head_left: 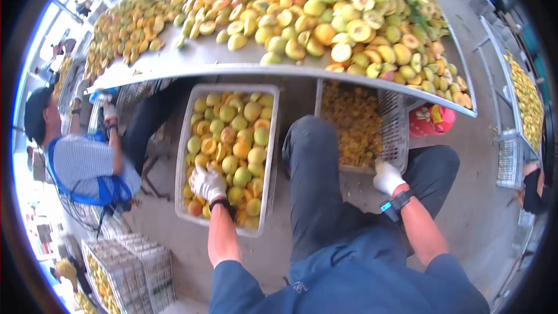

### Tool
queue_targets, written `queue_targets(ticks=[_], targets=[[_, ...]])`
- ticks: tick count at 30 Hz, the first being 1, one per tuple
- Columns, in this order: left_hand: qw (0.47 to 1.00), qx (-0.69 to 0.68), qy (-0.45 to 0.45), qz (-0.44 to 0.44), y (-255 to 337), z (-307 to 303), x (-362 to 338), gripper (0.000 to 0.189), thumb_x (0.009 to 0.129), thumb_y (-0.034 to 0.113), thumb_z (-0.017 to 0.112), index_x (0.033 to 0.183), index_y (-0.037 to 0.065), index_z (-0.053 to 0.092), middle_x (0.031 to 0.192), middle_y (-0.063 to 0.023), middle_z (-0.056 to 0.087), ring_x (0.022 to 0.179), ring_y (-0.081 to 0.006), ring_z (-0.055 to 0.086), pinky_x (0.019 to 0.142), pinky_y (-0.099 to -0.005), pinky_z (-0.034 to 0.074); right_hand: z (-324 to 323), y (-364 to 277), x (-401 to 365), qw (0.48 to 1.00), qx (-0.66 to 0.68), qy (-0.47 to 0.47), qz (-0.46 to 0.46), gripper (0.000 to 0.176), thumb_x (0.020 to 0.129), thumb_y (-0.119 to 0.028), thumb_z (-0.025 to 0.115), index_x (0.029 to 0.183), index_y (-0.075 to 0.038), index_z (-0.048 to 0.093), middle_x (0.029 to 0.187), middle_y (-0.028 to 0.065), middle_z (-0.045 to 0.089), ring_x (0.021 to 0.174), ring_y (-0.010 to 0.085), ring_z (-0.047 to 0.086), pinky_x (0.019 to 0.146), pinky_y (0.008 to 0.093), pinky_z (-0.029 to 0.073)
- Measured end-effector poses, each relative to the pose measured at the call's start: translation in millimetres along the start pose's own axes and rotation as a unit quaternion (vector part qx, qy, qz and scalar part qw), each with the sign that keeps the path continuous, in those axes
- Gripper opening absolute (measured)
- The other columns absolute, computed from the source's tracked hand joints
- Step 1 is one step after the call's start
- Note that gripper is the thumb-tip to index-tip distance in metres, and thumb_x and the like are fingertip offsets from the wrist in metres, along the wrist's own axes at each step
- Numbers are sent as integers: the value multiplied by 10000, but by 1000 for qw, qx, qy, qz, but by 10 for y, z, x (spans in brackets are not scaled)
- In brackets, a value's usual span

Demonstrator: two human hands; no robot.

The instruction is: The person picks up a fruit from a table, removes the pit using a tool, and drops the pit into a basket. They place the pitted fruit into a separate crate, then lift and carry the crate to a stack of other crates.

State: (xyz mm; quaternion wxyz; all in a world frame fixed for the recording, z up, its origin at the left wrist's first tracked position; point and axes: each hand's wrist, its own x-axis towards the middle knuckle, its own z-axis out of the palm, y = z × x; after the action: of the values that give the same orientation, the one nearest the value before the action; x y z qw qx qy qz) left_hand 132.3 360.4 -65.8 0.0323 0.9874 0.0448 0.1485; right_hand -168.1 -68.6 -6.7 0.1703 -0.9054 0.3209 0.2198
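My left hand (208, 184), in a white glove, reaches into a pale plastic crate (181, 139) on the floor to my left. Its fingers are apart and touch the yellow-green and orange peaches (228, 135), some whole-looking and some cut in halves. My right hand (388, 178), also gloved, is at the near rim of a second crate (397, 125) between my knees. Its fingers are curled over that rim; the fingertips are partly hidden. Inside this crate lie brownish-yellow fruit scraps (351, 122).
A metal table (203, 52) heaped with peach halves (349, 17) spans the front. A red patterned object (431, 120) sits beside my right knee. Another person (87, 163) works at the left. Stacked crates (133, 267) stand behind left; another fruit table (523, 104) is at right.
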Motion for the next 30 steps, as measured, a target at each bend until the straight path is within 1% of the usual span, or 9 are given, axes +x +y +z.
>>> queue_targets(ticks=[3,7,9,11,13,16,20,23,30], targets=[[998,11,-39,-48,65,-58,59,433,944,424,512,1191,80,603,1140,-147,618,1089,-331,572,897,-477,445,-171,-152,-56,1000,6,-26,7,325,822,-122,518,1113,6,580,1029,271,658,977,430,634,835,487,505],[987,94,-129,2,184,-246,187,414,888,435,587,1084,70,588,1068,-143,621,1036,-319,605,867,-466,469,-163,-63,-118,999,23,-40,-12,355,808,-101,510,1140,14,560,1068,275,650,1015,426,630,861,482,503],[989,99,-109,3,346,-439,285,371,880,395,600,1073,79,606,1059,-154,624,994,-336,626,818,-477,498,-120,-9,-126,998,40,-38,-18,358,806,-104,515,1142,10,560,1062,272,652,1009,424,632,855,484,504],[997,-56,7,51,556,-474,484,291,870,334,611,1013,83,643,970,-162,649,905,-355,643,781,-477,513,-101,2,-116,998,50,-34,-26,361,804,-107,520,1145,7,560,1055,270,654,1003,423,634,849,486,505],[964,-217,54,146,1074,-783,687,217,872,241,604,986,82,699,920,-158,699,880,-359,659,786,-432,529,-88,-47,-138,997,60,-27,-37,356,798,-109,526,1135,1,561,1042,269,656,992,422,636,843,489,506],[913,-327,30,242,2034,-1278,860,205,879,248,619,957,83,712,892,-158,704,834,-355,678,762,-408,537,-6,-56,-119,997,68,-6,-46,314,794,-117,531,1083,-7,583,985,264,665,933,436,647,815,502,516],[939,-174,-62,291,3175,-1564,947,352,834,413,617,911,77,688,860,-171,703,828,-389,671,761,-466,528,68,-41,-80,996,82,7,-29,332,784,-152,573,1082,-11,608,1010,250,676,946,406,665,834,484,529],[946,-98,-171,258,3674,-1481,1043,427,830,470,601,942,70,702,939,-184,710,904,-365,685,797,-454,530,60,-58,-30,994,94,-45,9,372,777,-182,614,1109,-13,607,1058,255,673,1014,386,660,868,465,529],[948,-268,-130,111,3790,-1026,987,371,742,341,704,979,58,664,973,-174,713,915,-368,680,833,-436,506,10,-104,25,993,86,-75,3,459,771,-190,630,1187,-7,569,1116,244,659,1031,370,656,869,452,531]])
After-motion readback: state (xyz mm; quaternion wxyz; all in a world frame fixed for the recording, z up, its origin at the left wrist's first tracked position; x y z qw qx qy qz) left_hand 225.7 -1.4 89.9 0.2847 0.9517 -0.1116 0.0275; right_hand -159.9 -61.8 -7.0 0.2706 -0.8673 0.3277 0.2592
